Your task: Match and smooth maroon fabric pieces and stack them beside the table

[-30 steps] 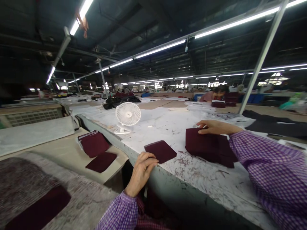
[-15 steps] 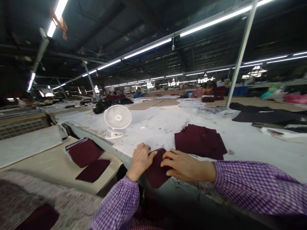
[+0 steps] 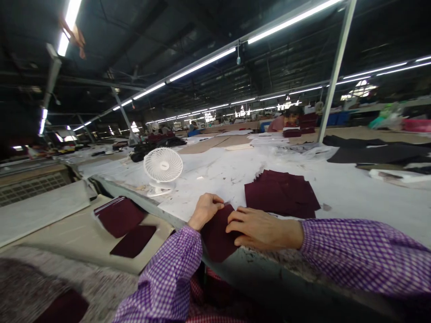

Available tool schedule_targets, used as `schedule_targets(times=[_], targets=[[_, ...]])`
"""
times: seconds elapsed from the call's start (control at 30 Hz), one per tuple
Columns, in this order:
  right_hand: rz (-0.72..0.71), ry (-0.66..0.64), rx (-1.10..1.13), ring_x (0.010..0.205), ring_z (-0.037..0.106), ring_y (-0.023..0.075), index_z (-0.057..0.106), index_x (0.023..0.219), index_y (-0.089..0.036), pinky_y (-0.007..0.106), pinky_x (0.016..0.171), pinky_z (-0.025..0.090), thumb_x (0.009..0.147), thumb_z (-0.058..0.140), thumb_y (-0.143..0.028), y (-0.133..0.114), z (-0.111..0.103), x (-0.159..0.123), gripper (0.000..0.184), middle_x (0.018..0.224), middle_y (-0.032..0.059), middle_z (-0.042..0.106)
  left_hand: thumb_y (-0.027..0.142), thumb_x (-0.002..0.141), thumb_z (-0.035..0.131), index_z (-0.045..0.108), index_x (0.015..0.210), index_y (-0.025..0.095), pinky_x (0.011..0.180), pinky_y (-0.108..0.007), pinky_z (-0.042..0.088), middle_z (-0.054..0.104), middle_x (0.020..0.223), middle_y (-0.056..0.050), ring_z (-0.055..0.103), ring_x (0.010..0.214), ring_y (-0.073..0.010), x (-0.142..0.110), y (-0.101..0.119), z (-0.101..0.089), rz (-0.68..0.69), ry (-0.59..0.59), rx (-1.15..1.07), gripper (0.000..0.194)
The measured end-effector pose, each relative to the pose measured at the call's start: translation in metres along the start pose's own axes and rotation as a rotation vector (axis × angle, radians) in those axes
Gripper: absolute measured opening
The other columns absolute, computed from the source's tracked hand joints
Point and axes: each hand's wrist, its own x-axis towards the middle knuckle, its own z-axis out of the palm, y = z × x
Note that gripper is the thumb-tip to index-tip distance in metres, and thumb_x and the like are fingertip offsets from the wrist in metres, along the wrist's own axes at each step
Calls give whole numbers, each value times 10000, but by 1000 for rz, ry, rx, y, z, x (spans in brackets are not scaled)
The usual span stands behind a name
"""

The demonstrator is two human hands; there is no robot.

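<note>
Maroon cloth piece [image 3: 218,240]: likely light, limp; best held by edges. My left fingers [image 3: 215,198] pinch its far edge; my right fingers [image 3: 236,216] lie spread.

Lit by long rows of fluorescent tubes [image 3: 202,64] beneath a dark roof [image 3: 188,27], crossed by pale slanting poles [image 3: 336,74], filled with wide tables [image 3: 215,168] reaching far back towards small, glaring windows [image 3: 362,89]
</note>
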Motion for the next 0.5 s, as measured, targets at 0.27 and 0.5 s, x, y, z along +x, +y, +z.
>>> schedule_targets(times=[0.27,0.5], targets=[[279,48,-124,830,467,190,653,991,-183,329,750,364,933,402,-265,38,13,-2,271,931,76,557,110,797,561,728,927,183,774,-259,451,656,847,-36,605,807,-154,-12,-4,21,235,152,241,224],[261,57,-139,825,443,184,642,1047,-183,319,744,346,931,387,-251,37,17,-3,289,931,81,531,123,873,429,729,910,225,745,-264,432,586,831,-44,548,843,-167,-19,-3,21,428,117,428,319]])
